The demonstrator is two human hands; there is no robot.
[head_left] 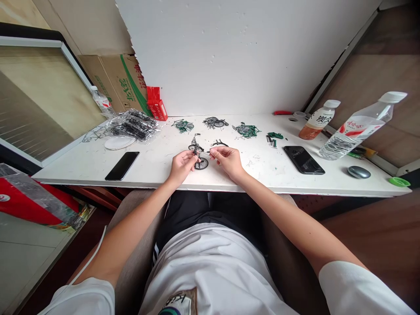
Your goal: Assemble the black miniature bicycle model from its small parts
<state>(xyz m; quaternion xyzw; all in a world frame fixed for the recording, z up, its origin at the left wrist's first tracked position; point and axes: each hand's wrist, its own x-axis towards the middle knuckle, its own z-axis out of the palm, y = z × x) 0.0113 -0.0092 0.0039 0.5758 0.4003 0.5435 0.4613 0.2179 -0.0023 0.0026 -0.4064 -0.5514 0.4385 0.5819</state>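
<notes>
A small black model bicycle (201, 163) is near the table's front edge, between my two hands. My left hand (183, 166) is closed round its frame, with one wheel showing just right of the fingers and the handlebar end above them. Close by on the right, my right hand (228, 161) pinches a small thin dark part (206, 152) that points toward the bicycle. Whether the part touches the bicycle is too small to tell. Just beyond my right hand lies a curved dark green piece (220, 142).
Behind my hands lie piles of green parts (184, 126), black parts (215, 122) and more green parts (246, 130). Phones (122, 166) (303, 160) flank them. Bottles (318, 120) (359, 129) and a mouse (358, 172) stand right; bagged black parts (134, 125) lie left.
</notes>
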